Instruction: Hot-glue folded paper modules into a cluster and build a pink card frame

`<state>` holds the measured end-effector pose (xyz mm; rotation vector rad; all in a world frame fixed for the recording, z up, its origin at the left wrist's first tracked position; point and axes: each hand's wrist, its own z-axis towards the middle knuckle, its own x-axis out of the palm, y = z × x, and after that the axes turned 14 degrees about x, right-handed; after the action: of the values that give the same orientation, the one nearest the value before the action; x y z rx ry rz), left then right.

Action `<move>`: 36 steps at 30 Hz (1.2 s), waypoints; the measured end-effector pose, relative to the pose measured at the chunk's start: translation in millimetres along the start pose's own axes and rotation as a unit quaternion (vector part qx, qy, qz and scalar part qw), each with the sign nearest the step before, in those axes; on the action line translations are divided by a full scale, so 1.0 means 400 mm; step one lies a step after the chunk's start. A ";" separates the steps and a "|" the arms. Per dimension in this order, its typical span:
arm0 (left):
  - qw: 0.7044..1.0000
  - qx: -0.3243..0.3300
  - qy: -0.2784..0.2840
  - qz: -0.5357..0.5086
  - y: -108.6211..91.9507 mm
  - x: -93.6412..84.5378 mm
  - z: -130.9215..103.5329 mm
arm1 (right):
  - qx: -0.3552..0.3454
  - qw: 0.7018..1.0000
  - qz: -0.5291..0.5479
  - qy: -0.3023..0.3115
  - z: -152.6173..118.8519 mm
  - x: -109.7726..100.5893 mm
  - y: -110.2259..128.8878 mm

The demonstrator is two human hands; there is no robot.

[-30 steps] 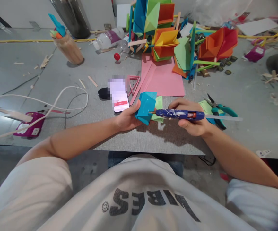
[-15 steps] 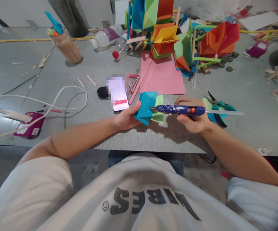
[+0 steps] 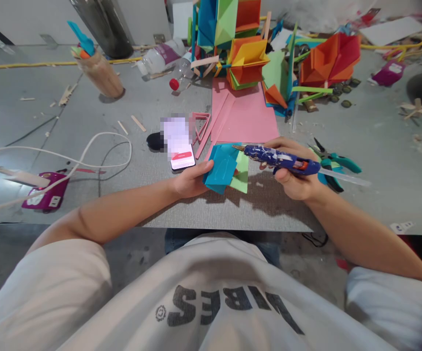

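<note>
My left hand [image 3: 193, 180] pinches the left edge of a folded blue paper piece [image 3: 222, 168], its thumb on top. Light green paper [image 3: 241, 175] shows at the right of the blue one, apparently joined to it. In my right hand [image 3: 295, 175] is a blue glue gun [image 3: 280, 159], with a clear glue stick coming out of its back end. The gun's metal nozzle points left and lies at the upper right edge of the blue paper; whether it touches cannot be told.
A phone [image 3: 182, 158] and pink paper sheets [image 3: 247, 117] lie behind my hands. Teal-handled pliers [image 3: 346, 163] rest on the right. Colourful paper structures [image 3: 247, 58], bottles [image 3: 163, 56] and a brown cup [image 3: 103, 75] stand farther back. A purple power socket [image 3: 46, 192] with cables is at left.
The glue gun's nozzle has moved up along the paper, and the gun now tilts down to the right. The blue and green paper has turned slightly in my left hand.
</note>
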<state>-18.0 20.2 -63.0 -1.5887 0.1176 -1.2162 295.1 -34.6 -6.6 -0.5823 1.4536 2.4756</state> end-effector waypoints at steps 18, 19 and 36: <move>0.999 0.024 0.041 0.015 -0.005 0.010 -0.002 | -0.049 0.997 -0.054 -0.010 -0.007 0.014 -0.022; 0.999 0.028 0.037 0.015 -0.007 0.013 -0.002 | -0.046 0.997 -0.058 -0.015 -0.008 0.013 -0.022; 0.997 0.053 -0.049 -0.015 -0.004 0.013 -0.002 | -0.059 0.995 -0.050 -0.058 0.010 -0.012 -0.019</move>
<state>-16.9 16.9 -58.7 -1.5593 -0.0319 -1.1465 301.4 -27.2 -8.6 -0.5103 1.2124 2.4856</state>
